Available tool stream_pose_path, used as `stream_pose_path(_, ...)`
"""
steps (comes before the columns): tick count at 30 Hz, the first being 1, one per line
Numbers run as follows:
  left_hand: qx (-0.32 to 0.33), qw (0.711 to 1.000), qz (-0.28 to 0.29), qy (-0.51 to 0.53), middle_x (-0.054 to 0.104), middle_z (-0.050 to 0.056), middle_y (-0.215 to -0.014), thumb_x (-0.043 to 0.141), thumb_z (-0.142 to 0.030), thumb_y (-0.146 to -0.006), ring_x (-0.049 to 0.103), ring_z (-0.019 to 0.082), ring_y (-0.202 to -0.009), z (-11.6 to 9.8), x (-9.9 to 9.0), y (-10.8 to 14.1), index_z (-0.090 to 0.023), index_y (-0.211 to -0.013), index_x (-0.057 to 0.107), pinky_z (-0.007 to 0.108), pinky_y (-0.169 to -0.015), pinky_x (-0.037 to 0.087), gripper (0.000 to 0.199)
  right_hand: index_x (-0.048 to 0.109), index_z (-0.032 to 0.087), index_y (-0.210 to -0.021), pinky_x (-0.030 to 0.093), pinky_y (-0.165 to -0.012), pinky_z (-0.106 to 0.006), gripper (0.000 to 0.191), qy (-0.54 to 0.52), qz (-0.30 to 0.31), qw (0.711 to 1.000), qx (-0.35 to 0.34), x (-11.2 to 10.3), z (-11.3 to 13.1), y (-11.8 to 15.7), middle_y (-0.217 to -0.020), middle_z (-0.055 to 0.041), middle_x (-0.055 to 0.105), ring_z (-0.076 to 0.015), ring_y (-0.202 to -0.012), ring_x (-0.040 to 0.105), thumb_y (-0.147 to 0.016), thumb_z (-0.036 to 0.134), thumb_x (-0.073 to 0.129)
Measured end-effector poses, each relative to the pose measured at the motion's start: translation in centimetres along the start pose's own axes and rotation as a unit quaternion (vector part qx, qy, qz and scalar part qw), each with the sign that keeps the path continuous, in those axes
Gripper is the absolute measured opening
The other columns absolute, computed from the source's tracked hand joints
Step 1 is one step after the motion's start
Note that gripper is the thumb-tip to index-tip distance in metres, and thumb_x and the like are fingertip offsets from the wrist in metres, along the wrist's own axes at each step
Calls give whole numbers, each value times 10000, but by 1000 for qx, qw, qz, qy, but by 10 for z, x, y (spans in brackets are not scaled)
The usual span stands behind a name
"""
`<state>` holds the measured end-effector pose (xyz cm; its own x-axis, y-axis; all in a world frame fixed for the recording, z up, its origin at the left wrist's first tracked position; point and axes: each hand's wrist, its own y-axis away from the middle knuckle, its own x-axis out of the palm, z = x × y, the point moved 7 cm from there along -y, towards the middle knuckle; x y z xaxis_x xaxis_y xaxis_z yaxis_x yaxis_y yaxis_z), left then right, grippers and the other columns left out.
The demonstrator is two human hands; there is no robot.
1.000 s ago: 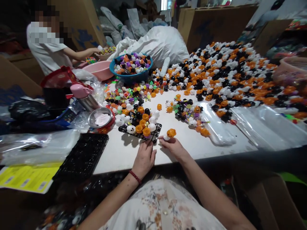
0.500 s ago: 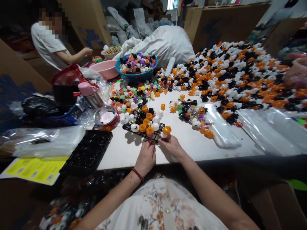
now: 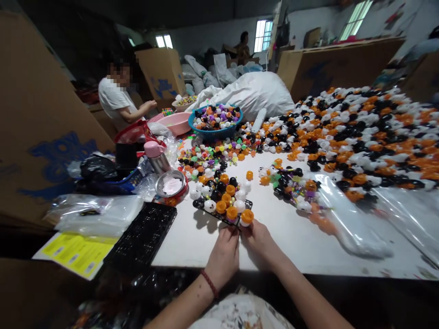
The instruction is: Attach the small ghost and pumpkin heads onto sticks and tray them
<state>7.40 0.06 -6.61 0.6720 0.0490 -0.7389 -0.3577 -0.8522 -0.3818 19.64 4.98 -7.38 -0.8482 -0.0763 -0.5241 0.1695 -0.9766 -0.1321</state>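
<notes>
My left hand (image 3: pixel 224 250) is closed on the near edge of a black grid tray (image 3: pixel 249 205), which it holds tilted above the white table (image 3: pixel 192 249). Rows of orange pumpkin, white and black ghost or skull pieces (image 3: pixel 221 207) stand in the tray. At the tray's near right corner, my right hand (image 3: pixel 259 241) pinches an orange pumpkin piece (image 3: pixel 247 216) with a white part below it. Whether that piece is seated in the grid I cannot tell. My fingertips are partly hidden beneath the pieces.
Black grid trays (image 3: pixel 146 230) are stacked at left by yellow cards (image 3: pixel 77 249). Clear plastic bags (image 3: pixel 353 219) lie at right. Behind are a big pile of toy pieces (image 3: pixel 343 132), a blue basin (image 3: pixel 214 133), a steel flask (image 3: pixel 158 160) and a person (image 3: pixel 118 100).
My view has tilted up and turned a little left, so the scene sits lower and further right. The pumpkin piece in my right hand looks slightly closer to the tray corner.
</notes>
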Motion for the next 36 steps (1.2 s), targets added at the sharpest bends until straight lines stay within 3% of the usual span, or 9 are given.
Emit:
stream_pose_path(7,11,1000,-3,17,563,141,-1345,450,-38,-900,529,279,-1250,1,1,0,-201,-1354,509,542,-1056,512,485,633,230,-966,505,-803,-350,193,9,12,998,-67,11,-9,-1,-936,-63,687,-219,-866,633,-895,230,454)
stream_pose_path(13,11,1000,-26,9,608,124,-1228,456,-98,-944,566,251,-1180,1,-7,-2,-190,-1256,578,483,-1019,530,348,634,199,-921,497,-796,-323,156,23,31,997,-68,7,-6,-1,-909,-56,669,-196,-853,610,-893,187,481)
stream_pose_path(15,10,998,-63,1,625,108,-1164,476,-132,-955,592,232,-1119,2,-15,1,-194,-1193,599,452,-983,547,275,631,193,-990,499,-808,-320,172,20,20,997,-68,2,-5,3,-952,-62,660,-191,-875,604,-880,165,502)
stream_pose_path(19,31,991,-132,-21,627,97,-1104,531,-153,-943,608,219,-1078,-2,-37,8,-194,-1155,586,415,-930,565,223,553,177,-1257,516,-861,-338,431,4,-20,996,-83,-5,-6,14,-1113,-106,640,-187,-911,614,-835,96,520)
stream_pose_path(24,104,975,-188,-59,600,113,-1183,615,-119,-888,584,246,-1149,-32,-70,-3,-211,-1298,532,454,-986,526,427,546,186,-1279,535,-890,-361,372,41,-51,992,-112,-19,-1,27,-1107,-112,633,-202,-947,621,-911,141,517)
stream_pose_path(29,194,963,-133,-129,540,146,-1400,691,-150,-841,457,325,-1359,-61,-77,-38,-224,-1478,412,522,-1125,409,699,610,177,-1198,537,-938,-378,259,151,-128,974,-110,-72,-12,37,-1111,-117,648,-229,-1033,616,-962,195,504)
stream_pose_path(33,232,956,-72,-163,562,126,-1422,655,-171,-874,401,331,-1413,-64,-67,-57,-215,-1473,420,521,-1134,377,645,675,160,-1116,516,-924,-383,277,304,-204,930,-22,-145,-43,39,-1091,-132,645,-255,-1029,588,-923,102,485)
stream_pose_path(36,242,953,-53,-174,617,106,-1365,629,-178,-893,445,316,-1377,-62,-63,-63,-219,-1407,489,505,-1106,382,534,686,167,-1152,492,-867,-361,333,402,-211,888,74,-195,-66,32,-1091,-140,620,-261,-1001,561,-893,70,500)
